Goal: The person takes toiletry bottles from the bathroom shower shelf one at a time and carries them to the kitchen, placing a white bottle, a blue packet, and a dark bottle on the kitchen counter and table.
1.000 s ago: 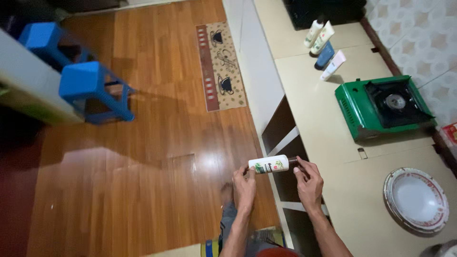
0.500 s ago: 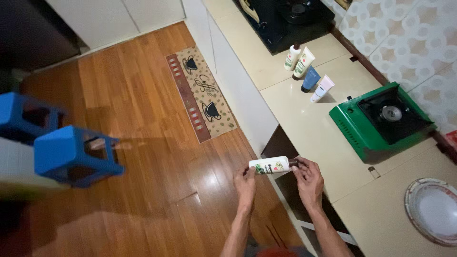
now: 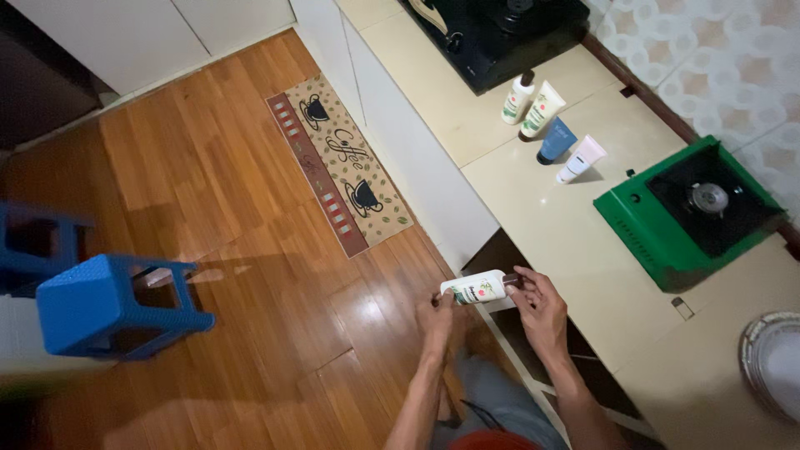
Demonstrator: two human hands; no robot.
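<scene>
Person stood at the near edge of a pale counter (image 3: 533, 200), looking down. A small white bottle (image 3: 477, 289) lay sideways between both hands, held in the air over the counter's front edge, above the wooden floor (image 3: 208, 192).

Left hand (image 3: 439, 321) cupped the bottle's base end from below, fingers curled up against it. Right hand (image 3: 542, 308) pinched the darker cap end (image 3: 510, 282) between thumb and fingertips, closed on it. Both hands were grasping the bottle.

Handling, as I judged it: light, since two relaxed hands carried it with no strain. Looked like plastic, smooth and rounded, with a printed label, so likely a bit slick and inclined to roll if laid flat. Probably gives a little when squeezed; not fragile. Best taken around the middle of the body, with the cap end left free for the other hand.

Farther along the counter, well apart from the hands: four tubes and bottles (image 3: 546, 129) standing in a cluster, a green single-burner stove (image 3: 658, 233) to the right, a black cooktop (image 3: 500, 33) at the far end. A patterned mat (image 3: 342, 167) lay on the floor; blue stool (image 3: 108, 304) at the left.
</scene>
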